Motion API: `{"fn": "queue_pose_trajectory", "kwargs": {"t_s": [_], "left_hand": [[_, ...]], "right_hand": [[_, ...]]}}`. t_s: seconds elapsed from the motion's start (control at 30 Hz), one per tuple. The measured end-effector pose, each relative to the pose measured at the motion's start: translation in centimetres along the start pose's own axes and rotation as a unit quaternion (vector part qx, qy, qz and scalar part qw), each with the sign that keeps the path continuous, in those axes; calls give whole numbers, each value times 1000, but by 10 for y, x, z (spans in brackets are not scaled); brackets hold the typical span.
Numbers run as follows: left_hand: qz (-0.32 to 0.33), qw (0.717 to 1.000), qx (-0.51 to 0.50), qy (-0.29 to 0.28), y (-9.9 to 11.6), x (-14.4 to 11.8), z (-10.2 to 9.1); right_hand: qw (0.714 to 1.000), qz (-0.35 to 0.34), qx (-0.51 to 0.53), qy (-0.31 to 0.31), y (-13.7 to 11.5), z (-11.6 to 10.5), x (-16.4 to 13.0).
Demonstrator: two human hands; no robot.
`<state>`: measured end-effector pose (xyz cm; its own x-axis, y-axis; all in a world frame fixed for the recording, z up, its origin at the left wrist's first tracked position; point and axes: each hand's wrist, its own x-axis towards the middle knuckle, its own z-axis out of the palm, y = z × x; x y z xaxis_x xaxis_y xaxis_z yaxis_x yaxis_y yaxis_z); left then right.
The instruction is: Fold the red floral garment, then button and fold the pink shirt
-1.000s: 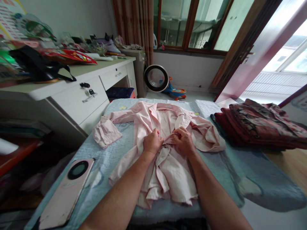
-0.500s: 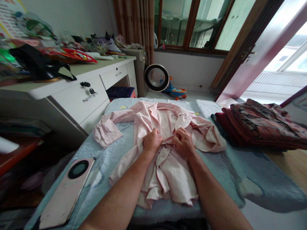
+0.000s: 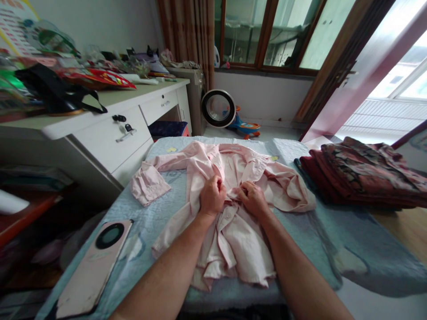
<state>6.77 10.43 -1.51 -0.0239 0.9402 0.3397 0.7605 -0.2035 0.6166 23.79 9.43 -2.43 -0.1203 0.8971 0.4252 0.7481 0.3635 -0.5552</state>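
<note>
A pale pink shirt [image 3: 240,240] lies spread on a light blue quilted cover [image 3: 147,240], its collar at the far end and its sleeves out to both sides. My left hand [image 3: 212,195] is closed on the left front edge of the shirt, around its middle. Close beside it, my right hand [image 3: 251,198] pinches the opposite front edge. Below my hands the lower front is drawn together, and a button shows there. The fingertips partly hide the cloth they grip.
A phone [image 3: 93,271] lies at the near left of the cover. Folded dark red cloths [image 3: 363,173] are stacked on the right. A cluttered white desk [image 3: 110,138] stands left; beyond are an open washer door [image 3: 218,109] and a blue-orange ride-on toy [image 3: 245,126].
My right hand has shifted slightly left, closer to my left hand. The strip of cloth stretched between them has slackened. The rest of the shirt lies as before.
</note>
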Motion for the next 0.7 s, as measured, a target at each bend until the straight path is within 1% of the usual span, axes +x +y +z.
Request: {"fn": "queue_pose_trajectory", "kwargs": {"t_s": [0.07,0.1,0.17,0.27,0.43,0.6,0.7], "left_hand": [[35,998,-44,31,1,-3,0],[52,996,-60,34,2,-4,1],[80,994,-75,22,3,-8,3],[102,993,-58,-14,4,-11,9],[101,994,-29,-41,2,-11,15],[86,994,-43,-48,2,-9,13],[77,993,-60,-61,2,-9,11]], "right_hand": [[1000,21,17,4,2,1,0],[999,34,30,6,3,2,0],[996,58,60,6,4,3,0],[992,74,99,5,6,3,0],[991,64,120,-1,4,0,0],[994,51,97,15,1,-3,-1],[993,52,106,16,1,-3,-1]]}}
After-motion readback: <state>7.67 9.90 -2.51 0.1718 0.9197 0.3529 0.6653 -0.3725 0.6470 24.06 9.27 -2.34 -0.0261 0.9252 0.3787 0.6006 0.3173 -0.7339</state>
